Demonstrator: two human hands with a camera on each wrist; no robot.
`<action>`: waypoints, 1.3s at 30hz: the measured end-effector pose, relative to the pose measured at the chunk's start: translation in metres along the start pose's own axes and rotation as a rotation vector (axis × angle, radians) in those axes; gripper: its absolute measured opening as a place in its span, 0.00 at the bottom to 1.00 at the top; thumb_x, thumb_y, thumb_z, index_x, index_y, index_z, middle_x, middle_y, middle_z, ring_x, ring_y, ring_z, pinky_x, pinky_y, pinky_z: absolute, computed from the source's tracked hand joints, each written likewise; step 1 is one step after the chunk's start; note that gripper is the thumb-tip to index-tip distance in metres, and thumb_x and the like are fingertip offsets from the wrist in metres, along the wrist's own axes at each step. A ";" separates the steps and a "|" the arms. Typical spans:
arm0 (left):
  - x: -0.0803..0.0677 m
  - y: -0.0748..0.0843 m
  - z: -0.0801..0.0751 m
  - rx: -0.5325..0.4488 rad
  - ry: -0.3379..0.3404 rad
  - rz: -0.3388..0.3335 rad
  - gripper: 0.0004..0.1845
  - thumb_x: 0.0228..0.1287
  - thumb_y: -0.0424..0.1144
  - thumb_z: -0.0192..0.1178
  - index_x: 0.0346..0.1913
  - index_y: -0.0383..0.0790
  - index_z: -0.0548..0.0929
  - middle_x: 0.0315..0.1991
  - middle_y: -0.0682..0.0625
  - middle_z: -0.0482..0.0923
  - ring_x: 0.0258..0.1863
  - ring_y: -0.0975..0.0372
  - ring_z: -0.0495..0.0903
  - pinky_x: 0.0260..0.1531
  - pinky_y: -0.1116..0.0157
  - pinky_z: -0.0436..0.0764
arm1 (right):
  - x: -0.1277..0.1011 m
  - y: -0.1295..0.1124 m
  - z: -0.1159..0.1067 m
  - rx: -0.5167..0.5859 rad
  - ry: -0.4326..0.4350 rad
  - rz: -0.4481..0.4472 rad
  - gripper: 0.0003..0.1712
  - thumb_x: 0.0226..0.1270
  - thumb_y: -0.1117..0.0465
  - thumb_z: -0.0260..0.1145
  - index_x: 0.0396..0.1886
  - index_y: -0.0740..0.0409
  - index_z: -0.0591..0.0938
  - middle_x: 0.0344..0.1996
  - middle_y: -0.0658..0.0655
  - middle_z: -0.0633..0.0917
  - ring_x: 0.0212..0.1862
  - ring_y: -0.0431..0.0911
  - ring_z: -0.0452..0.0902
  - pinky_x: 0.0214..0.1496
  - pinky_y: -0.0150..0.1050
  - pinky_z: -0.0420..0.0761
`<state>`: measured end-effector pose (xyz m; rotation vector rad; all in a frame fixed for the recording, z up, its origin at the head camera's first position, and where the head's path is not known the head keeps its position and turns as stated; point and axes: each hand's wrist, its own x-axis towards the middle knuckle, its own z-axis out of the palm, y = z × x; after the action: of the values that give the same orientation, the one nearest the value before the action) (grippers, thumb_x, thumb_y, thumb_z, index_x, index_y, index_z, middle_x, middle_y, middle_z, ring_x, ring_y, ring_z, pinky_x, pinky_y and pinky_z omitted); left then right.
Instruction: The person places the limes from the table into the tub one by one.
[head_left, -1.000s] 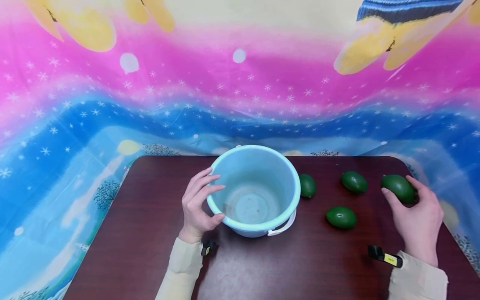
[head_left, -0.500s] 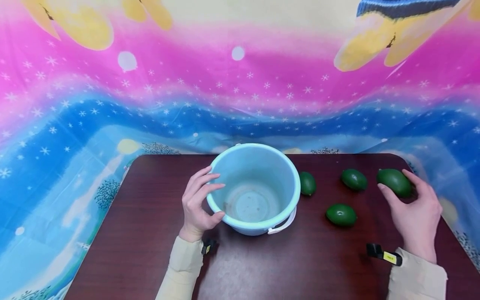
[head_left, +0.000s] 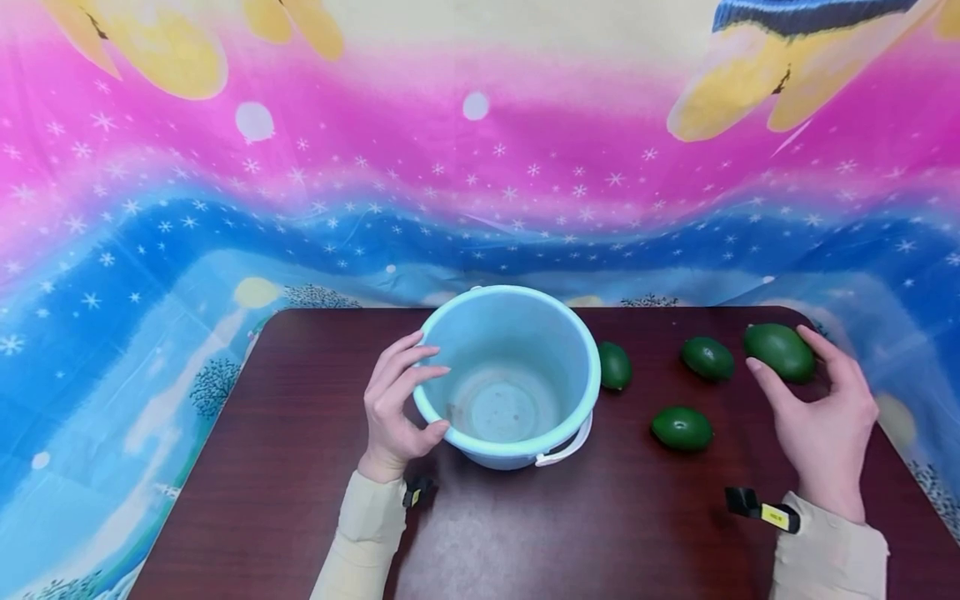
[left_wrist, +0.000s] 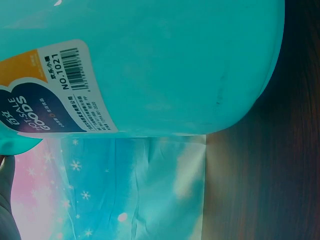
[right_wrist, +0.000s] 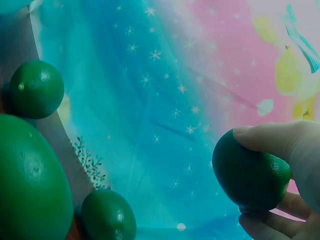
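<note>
- Right hand [head_left: 821, 421]: thumb and fingers curled round a smooth dark green oval fruit [head_left: 779, 352], gripping it above the far right part of the dark reddish-brown wooden table [head_left: 300, 467]. Wrist view confirms: fruit [right_wrist: 250, 172] sits between thumb and fingers [right_wrist: 280, 142], backdrop behind it.
- Left hand [head_left: 395, 410]: fingers curved against the left outer wall of the light blue round plastic bucket [head_left: 457, 333], thumb at the near rim. Bucket upright at table centre, white handle [head_left: 564, 452] hanging at its near right side.
- Left wrist view: bucket wall with a printed barcode label [left_wrist: 55, 92] fills the picture.
- Three more green oval fruits lie on the table: one [head_left: 615, 367] just beside the bucket's right wall, one [head_left: 707, 358] near the held fruit, one [head_left: 681, 428] nearer the person.
- Behind the table: pink-and-blue starred cloth backdrop [head_left: 480, 192].
</note>
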<state>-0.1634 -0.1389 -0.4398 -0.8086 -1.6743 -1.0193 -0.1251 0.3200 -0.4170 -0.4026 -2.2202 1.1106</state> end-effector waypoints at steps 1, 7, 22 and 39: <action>0.000 0.000 0.000 0.000 -0.001 -0.001 0.36 0.64 0.69 0.56 0.36 0.35 0.89 0.42 0.37 0.85 0.52 0.36 0.80 0.57 0.46 0.78 | 0.000 -0.001 0.000 0.004 0.003 -0.009 0.37 0.60 0.59 0.78 0.69 0.35 0.78 0.61 0.49 0.78 0.52 0.33 0.73 0.47 0.21 0.72; 0.000 -0.002 -0.002 0.004 -0.007 0.001 0.35 0.64 0.69 0.56 0.36 0.35 0.89 0.43 0.37 0.85 0.52 0.36 0.80 0.57 0.46 0.78 | -0.001 -0.008 0.003 0.013 -0.001 -0.060 0.37 0.59 0.61 0.79 0.69 0.36 0.79 0.60 0.49 0.79 0.51 0.33 0.73 0.46 0.21 0.71; 0.003 0.000 -0.011 0.010 -0.038 0.006 0.36 0.64 0.69 0.57 0.41 0.35 0.90 0.44 0.36 0.85 0.52 0.36 0.80 0.57 0.46 0.78 | -0.001 -0.016 0.009 0.023 -0.062 -0.110 0.39 0.58 0.63 0.79 0.69 0.36 0.79 0.59 0.49 0.79 0.51 0.34 0.73 0.47 0.20 0.72; 0.003 -0.002 -0.004 -0.008 -0.054 0.008 0.36 0.64 0.69 0.57 0.44 0.36 0.90 0.45 0.36 0.85 0.54 0.37 0.79 0.57 0.46 0.78 | -0.009 -0.026 0.007 0.075 -0.045 -0.125 0.39 0.57 0.67 0.79 0.68 0.41 0.79 0.60 0.49 0.79 0.54 0.35 0.76 0.54 0.21 0.75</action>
<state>-0.1642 -0.1432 -0.4371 -0.8544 -1.7128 -1.0074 -0.1227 0.2956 -0.4031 -0.2057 -2.2024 1.1421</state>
